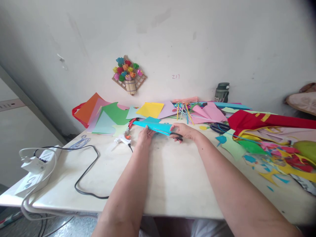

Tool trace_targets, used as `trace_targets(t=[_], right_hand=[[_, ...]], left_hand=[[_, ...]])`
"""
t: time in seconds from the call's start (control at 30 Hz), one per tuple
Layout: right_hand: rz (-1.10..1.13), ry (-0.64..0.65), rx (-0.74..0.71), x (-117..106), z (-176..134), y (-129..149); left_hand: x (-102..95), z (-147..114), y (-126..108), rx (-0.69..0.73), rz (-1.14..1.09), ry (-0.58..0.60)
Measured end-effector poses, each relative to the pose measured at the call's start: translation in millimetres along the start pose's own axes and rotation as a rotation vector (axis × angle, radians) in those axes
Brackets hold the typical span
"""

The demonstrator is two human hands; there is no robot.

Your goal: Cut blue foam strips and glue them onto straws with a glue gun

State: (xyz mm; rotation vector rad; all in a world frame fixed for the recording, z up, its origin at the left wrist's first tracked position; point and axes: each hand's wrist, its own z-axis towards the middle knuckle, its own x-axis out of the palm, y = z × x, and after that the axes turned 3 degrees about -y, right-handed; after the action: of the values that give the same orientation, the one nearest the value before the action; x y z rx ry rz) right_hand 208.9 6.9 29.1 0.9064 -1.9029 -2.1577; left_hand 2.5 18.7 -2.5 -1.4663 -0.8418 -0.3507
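Note:
A sheet of bright blue paper (158,126) is held up over the middle of the table. My left hand (146,134) grips its lower left edge, thumb on top and fingers beneath. My right hand (184,131) is closed around the black handles of a pair of scissors (176,136). Their blades lie along the paper's near edge, pointing left. Another piece of blue paper (153,119) shows just behind. Left of my left hand lies a white hot glue gun (121,139) with a black cord.
Coloured sheets (113,113) and a yellow sheet (150,110) line the wall. Paper scraps (278,158) and red cloth (247,120) cover the right side. A power strip (37,174) with looping cables sits at the left. A dark bottle (221,92) stands at the back.

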Motion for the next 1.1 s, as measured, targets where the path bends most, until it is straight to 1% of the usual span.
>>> trace_targets(t=[0.1,0.2,0.3,0.4,0.5,0.63,0.87,1.1], right_hand=[[-0.002,0.079,0.021,-0.3,-2.0,2.8],[-0.052,0.158,0.044,-0.9,-0.6,-0.9],[-0.082,0.203,0.038,-0.3,1.5,-5.0],[-0.073,0.207,0.038,1.6,1.9,-5.3],[-0.056,0.21,0.075,3.1,0.7,-3.3],[-0.09,0.211,0.077,3.0,-0.4,-2.7],[-0.022,0.211,0.117,3.0,4.6,-9.1],[-0.04,0.189,0.133,6.2,6.0,-8.8]], left_hand=[[-0.2,0.2,-0.3,-0.011,0.001,0.005],[-0.7,0.9,-0.1,-0.018,-0.004,-0.002],[-1.0,0.7,0.0,-0.011,-0.013,0.006],[-0.5,-1.7,-0.8,-0.009,-0.018,0.025],[1.1,-5.6,-2.1,-0.013,-0.029,0.035],[3.1,-8.9,-3.4,-0.025,-0.029,0.038],[2.8,-7.0,-2.8,-0.042,-0.007,0.045],[3.1,-7.6,-2.4,-0.041,0.003,0.054]])
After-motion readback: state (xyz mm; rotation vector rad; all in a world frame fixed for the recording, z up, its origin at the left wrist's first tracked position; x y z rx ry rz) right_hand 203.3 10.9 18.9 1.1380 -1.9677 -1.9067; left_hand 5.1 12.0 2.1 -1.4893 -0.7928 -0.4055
